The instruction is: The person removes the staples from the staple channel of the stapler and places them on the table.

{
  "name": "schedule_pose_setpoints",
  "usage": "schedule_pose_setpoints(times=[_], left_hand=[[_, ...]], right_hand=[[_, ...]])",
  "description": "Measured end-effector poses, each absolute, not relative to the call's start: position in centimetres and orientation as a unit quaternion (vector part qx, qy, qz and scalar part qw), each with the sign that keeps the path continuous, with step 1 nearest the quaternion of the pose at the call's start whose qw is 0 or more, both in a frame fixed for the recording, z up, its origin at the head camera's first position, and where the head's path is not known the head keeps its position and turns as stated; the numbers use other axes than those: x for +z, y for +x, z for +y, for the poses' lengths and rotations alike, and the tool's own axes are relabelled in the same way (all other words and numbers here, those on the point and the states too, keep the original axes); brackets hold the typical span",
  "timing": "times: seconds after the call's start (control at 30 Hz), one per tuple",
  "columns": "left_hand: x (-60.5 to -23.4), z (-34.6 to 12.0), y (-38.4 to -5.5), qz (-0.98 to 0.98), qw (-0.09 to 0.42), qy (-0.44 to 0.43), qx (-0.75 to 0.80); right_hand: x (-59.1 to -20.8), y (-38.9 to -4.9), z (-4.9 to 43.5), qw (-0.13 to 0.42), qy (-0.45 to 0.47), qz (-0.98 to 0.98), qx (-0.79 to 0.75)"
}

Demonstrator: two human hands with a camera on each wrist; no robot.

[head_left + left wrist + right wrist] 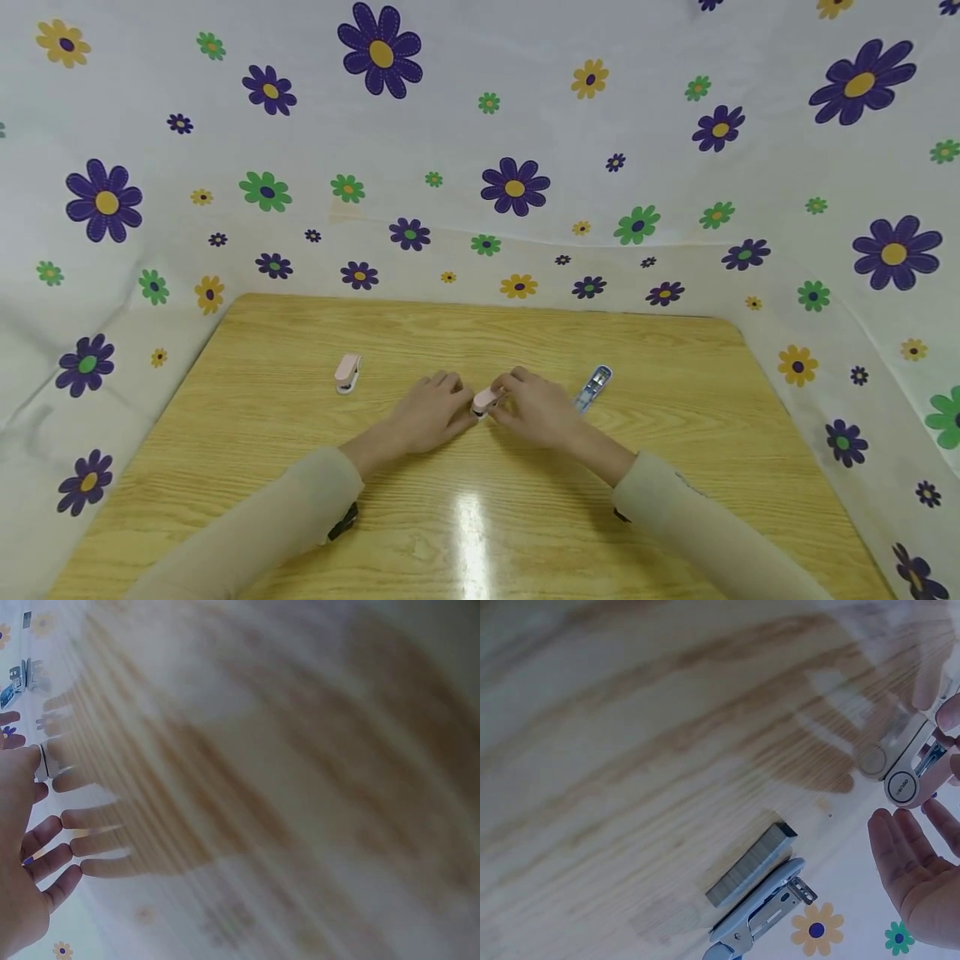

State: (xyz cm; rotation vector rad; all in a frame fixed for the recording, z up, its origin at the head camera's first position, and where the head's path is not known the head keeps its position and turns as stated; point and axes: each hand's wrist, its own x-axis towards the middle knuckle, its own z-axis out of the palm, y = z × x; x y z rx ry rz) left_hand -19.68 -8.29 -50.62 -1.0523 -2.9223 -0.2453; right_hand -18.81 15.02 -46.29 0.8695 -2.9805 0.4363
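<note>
A small pink stapler [486, 402] stands between both hands near the middle of the table. The left hand [429, 412] pinches its near left end between thumb and forefinger; in the left wrist view the other fingers [52, 859] are bent down to the tabletop. At the stapler's far right end, the right hand [542, 407] pinches it with thumb and forefinger. Its round end badge [902, 787] faces the right wrist camera, where the remaining fingers [885, 832] hang straighter beside it. Fingers partly cover the stapler body.
A second pink stapler [347, 372] stands to the left. Beyond the right hand lies a blue stapler [597, 382] with its metal channel exposed; in the right wrist view a strip of staples [751, 864] is beside it. Flower-patterned white cloth [450, 125] surrounds the wooden table [285, 333].
</note>
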Motion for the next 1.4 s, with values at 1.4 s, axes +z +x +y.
schedule_pose_setpoints(times=[1.4], left_hand=[[-51.1, -8.2, -20.3, -0.934, 0.027, -0.353, -0.048]], right_hand=[[-48.0, -20.5, 14.5, 0.089, 0.39, -0.917, 0.013]])
